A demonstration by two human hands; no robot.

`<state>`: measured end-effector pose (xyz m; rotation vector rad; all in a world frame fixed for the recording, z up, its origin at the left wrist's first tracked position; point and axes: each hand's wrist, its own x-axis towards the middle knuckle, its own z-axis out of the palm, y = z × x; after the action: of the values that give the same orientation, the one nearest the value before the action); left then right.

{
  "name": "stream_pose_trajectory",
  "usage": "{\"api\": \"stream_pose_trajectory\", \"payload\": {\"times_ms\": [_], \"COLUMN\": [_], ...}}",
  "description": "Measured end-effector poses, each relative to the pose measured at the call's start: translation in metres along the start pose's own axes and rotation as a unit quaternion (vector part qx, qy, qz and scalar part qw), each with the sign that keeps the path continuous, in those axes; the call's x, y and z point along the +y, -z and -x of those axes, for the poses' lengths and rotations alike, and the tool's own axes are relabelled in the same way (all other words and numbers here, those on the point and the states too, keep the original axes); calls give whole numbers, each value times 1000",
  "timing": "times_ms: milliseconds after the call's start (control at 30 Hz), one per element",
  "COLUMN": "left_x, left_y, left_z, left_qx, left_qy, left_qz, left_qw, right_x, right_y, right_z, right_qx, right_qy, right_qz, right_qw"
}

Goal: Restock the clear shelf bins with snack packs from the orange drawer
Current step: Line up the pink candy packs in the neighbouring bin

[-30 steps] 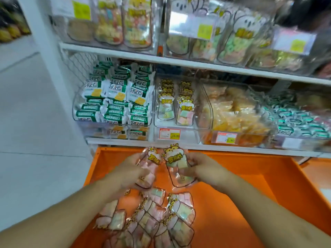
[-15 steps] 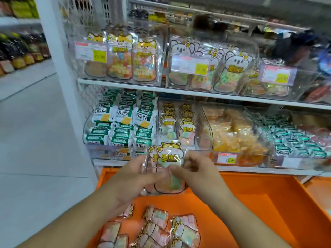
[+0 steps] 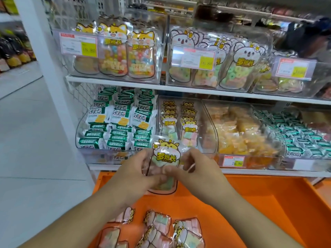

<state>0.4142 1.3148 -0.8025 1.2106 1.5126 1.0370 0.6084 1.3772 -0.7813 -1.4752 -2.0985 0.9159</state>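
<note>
Both hands hold a clear snack pack with a yellow hamster print and pastel marshmallows, upright, in front of the lower shelf. My left hand grips its left side; my right hand pinches its right side. How many packs are stacked in the grip is hidden. Straight behind stands the clear shelf bin with two rows of the same packs. Below lies the orange drawer, open, with several more hamster packs lying flat at its near left.
A bin of green-and-white packets stands left of the hamster bin, a bin of yellow-orange snacks to its right. The upper shelf holds larger candy bags in clear boxes. A white upright post borders the shelf at left.
Both hands have lifted the packs from just above the drawer up to the front of the lower shelf bin, bringing the two packs together. The view has tilted upward.
</note>
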Motion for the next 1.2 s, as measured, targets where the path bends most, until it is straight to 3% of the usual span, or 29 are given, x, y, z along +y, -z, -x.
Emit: {"api": "stream_pose_trajectory", "payload": {"times_ms": [200, 433, 633, 767, 900, 1067, 1200], "left_x": [1, 19, 28, 19, 3, -16, -25], "left_y": [-1, -1, -7, -4, -3, 4, 3], "left_z": [-4, -22, -52, -61, -58, -60, -60], "left_qx": [11, -3, 43, 98, 99, 56, 49], "left_qy": [8, -44, -88, -132, -175, -202, -214], "left_qz": [-80, -146, -163, -245, -318, -417, -434], "left_qw": [997, 988, 982, 956, 927, 884, 874], "right_x": [-2, -1, -1, 10, 19, 27, 35], "right_y": [15, 27, 45, 61, 66, 31, 2], "right_z": [-12, -41, -81, -113, -147, -178, -193], "right_qx": [-43, -50, 1, 42, 94, 33, 30], "right_qy": [1, 28, 79, 91, 67, 56, 77], "right_qz": [-164, -194, -172, -176, -150, -77, -6], "right_qw": [986, 979, 982, 979, 982, 995, 997]}}
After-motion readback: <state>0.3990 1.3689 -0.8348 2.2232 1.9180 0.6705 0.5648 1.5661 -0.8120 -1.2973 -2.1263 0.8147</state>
